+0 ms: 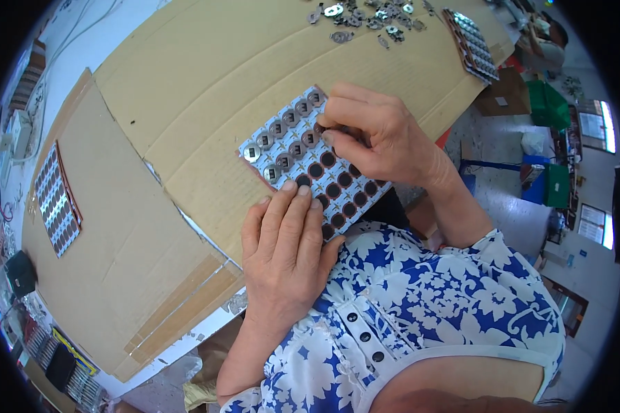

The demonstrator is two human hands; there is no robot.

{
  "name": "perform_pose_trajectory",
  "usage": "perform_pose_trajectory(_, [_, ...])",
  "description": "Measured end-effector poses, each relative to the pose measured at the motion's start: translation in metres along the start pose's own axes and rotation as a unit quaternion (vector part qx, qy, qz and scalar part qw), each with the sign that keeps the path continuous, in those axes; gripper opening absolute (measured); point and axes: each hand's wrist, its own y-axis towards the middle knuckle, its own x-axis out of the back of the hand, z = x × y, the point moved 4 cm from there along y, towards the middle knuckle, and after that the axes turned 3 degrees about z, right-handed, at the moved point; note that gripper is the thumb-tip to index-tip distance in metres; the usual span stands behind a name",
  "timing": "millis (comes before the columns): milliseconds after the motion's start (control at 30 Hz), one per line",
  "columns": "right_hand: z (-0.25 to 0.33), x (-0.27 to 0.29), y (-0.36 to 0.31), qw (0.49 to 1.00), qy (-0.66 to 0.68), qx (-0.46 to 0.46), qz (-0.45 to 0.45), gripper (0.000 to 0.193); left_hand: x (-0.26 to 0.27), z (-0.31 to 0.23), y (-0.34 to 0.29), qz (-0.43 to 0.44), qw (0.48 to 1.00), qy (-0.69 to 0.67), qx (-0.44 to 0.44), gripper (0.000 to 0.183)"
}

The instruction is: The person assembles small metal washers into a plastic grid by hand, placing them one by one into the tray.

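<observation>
A white panel (300, 165) lies at an angle on the cardboard-covered table, close to my body. Round silvery metal pieces (276, 129) cover spots in its far rows, while the nearer rows show bare dark round spots (333, 191). My left hand (282, 251) rests with outstretched fingers on the panel's near left part, its fingertips beside the dark spots. At the panel's far right side, my right hand (386, 134) is closed in a pinch just over the second row. Its fingers hide whatever is between them.
Loose metal pieces (375, 17) are scattered at the table's far side. A stack of filled panels (472, 45) sits at the far right, and another panel stack (57, 199) at the left. Beyond the right edge are a cardboard box (499, 93) and green bins (548, 104).
</observation>
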Motion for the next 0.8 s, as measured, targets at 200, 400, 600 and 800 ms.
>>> perform_pose_trajectory(200, [0.013,-0.005,0.002,0.999,-0.015,-0.029,-0.007,0.01,0.0,-0.001,-0.001,-0.006,1.0,0.008,-0.002,0.055])
perform_pose_trajectory(400, [-0.015,0.01,0.022,0.998,-0.02,-0.035,-0.049,0.006,0.002,-0.003,0.001,-0.008,1.0,0.002,0.003,0.056])
perform_pose_trajectory(600, [-0.067,0.032,0.085,0.967,-0.212,-0.016,-0.142,0.012,0.001,-0.002,0.002,-0.008,1.0,0.001,-0.001,0.056])
perform_pose_trajectory(800, [-0.056,0.019,0.085,0.987,-0.108,0.05,-0.105,0.013,0.002,-0.001,0.001,-0.01,1.0,0.004,0.005,0.057])
